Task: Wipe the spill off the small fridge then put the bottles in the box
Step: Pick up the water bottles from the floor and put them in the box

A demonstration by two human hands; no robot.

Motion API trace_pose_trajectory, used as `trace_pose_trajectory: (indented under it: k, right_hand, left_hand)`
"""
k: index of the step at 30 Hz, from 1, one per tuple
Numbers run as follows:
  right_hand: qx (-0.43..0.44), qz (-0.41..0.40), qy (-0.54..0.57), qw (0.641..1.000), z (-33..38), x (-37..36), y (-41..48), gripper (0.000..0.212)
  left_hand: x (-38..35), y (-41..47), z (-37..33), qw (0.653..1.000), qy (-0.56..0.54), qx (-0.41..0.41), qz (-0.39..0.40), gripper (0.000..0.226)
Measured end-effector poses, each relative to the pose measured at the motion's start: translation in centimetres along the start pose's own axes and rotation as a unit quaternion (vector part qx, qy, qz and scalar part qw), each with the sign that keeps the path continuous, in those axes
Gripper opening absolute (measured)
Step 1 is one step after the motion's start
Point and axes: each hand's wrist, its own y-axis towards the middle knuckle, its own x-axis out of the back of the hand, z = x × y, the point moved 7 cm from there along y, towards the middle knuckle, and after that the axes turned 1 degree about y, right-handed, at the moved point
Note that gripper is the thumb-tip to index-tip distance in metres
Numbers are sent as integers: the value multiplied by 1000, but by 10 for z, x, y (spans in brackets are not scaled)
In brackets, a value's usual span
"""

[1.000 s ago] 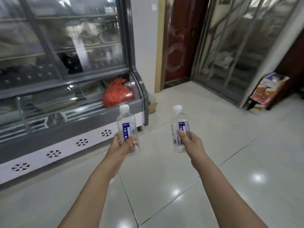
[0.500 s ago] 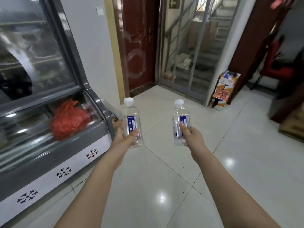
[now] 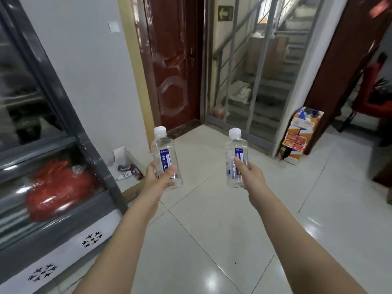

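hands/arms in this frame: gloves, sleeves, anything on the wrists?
Nothing worn. The left hand and right hand are both bare, with no gloves, rings or markings visible. Both forearms are uncovered to the frame's bottom edge: no sleeves, watch, bands or cables in view.

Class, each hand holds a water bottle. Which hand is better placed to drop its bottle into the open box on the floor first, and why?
Probably the left hand. Its bottle is held nearer the open cardboard box beside the display fridge; the right hand is farther across the floor.

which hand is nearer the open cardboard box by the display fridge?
Left. The left hand holds its bottle just right of the cardboard box; the right hand, holding its own bottle, is farther right.
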Motion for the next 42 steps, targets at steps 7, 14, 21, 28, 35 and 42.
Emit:
trace_pose_trajectory:
  k: [7,14,21,28,35,42]
  right_hand:
    - [-22,95,-13,995,18,-13,151,48]
    - [-39,147,-7,988,35,-71,275,49]
    - [-39,177,-57,982,45,-154,398,46]
    - [-15,216,-91,972,86,-237,495,37]
    - [-11,279,-120,953,90,-329,591,25]
    - [-26,383,-144,912,68,-443,701,67]
  left_hand:
    - [-50,87,5,991,-26,17,-133,48]
    - [-42,186,-1,986,-41,1,-162,56]
    - [-35,323,14,978,-72,7,-198,47]
    - [-12,430,-16,970,-87,-5,-228,50]
    - [24,512,-15,949,-113,-3,-293,31]
    - [46,601,4,896,-119,12,-428,46]
